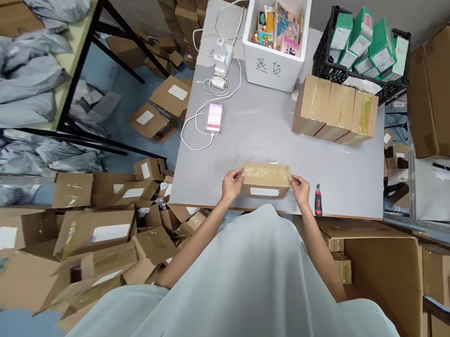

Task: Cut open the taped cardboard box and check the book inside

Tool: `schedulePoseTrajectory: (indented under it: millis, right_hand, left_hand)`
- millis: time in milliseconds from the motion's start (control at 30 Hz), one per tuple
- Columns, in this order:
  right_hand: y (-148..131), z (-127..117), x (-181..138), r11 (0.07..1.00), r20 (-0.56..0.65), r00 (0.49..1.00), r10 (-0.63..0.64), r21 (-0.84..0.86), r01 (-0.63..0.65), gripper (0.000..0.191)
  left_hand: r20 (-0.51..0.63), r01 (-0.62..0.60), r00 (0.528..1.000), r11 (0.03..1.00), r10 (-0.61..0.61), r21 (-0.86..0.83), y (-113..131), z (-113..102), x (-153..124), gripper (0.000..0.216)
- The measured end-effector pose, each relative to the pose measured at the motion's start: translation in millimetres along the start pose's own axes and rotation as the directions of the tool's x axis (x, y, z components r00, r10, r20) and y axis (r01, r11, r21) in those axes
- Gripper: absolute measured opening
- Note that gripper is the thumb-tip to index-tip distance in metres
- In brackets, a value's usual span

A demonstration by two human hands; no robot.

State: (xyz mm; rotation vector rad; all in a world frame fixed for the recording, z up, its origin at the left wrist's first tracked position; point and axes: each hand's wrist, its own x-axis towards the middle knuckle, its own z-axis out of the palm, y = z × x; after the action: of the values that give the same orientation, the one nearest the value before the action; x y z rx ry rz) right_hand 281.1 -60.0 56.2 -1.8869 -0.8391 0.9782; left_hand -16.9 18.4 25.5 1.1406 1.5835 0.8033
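A small brown cardboard box (266, 182), with shiny clear tape along its top and a white label on its near side, sits at the table's front edge. My left hand (232, 183) grips its left end, fingers bent around the upper corner. At the opposite end, my right hand (300, 188) pinches the right upper corner in the same way. To the right of that hand lies a red and black utility knife (318, 201). The underside of the box is hidden.
On the grey table (255, 123) stand three taped boxes (335, 111), a white foam bin (272, 70) of colourful packets, a black crate (324, 49) of green boxes, and a phone (215, 117) on a cable. A large open carton (384, 275) is at right; discarded boxes (98, 229) cover the left floor.
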Motion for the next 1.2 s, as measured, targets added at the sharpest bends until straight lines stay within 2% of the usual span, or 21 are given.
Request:
schedulePoseTrajectory:
  millis: [233, 433, 633, 800, 967, 1100, 1200]
  right_hand:
    - [11.8, -4.5, -4.3, 0.999, 0.024, 0.999, 0.025, 0.028, -0.026, 0.058]
    - [17.1, -0.8, -8.2, 0.999, 0.018, 1.0, 0.017, 0.032, -0.018, 0.05]
    - [25.1, 5.1, 4.5, 1.0, 0.011, 1.0, 0.009, 0.008, -0.01, 0.047]
    - [41.4, -6.0, 11.6, 0.998, 0.048, 0.997, 0.053, -0.03, -0.051, 0.048]
    - [53.5, -5.2, 3.0, 0.995, 0.125, 0.989, 0.075, -0.075, -0.066, 0.036]
    - [50.0, 3.4, -6.1, 0.998, 0.184, 0.982, 0.033, -0.067, -0.021, 0.041]
    - [43.3, 3.2, -5.1, 0.998, 0.161, 0.987, 0.004, -0.068, 0.007, 0.043]
  left_hand:
    - [0.013, 0.004, 1.0, 1.0, -0.004, -0.021, -9.5, -4.0, -5.0, 0.033]
    - [0.024, -0.014, 1.0, 1.0, 0.015, -0.006, -14.8, -7.2, -8.7, 0.032]
    - [0.054, -0.017, 0.998, 1.0, 0.016, 0.007, -18.0, -6.5, 0.4, 0.033]
    - [0.07, 0.021, 0.997, 0.999, -0.022, 0.025, -30.3, -11.4, 5.8, 0.037]
    - [0.179, 0.074, 0.981, 0.997, -0.079, 0.034, -47.5, -6.3, -0.9, 0.041]
    - [0.236, 0.076, 0.968, 0.997, -0.082, 0.034, -52.7, -1.6, -6.7, 0.043]
    - [0.228, 0.052, 0.972, 0.998, -0.058, 0.029, -49.9, -2.8, -4.1, 0.041]
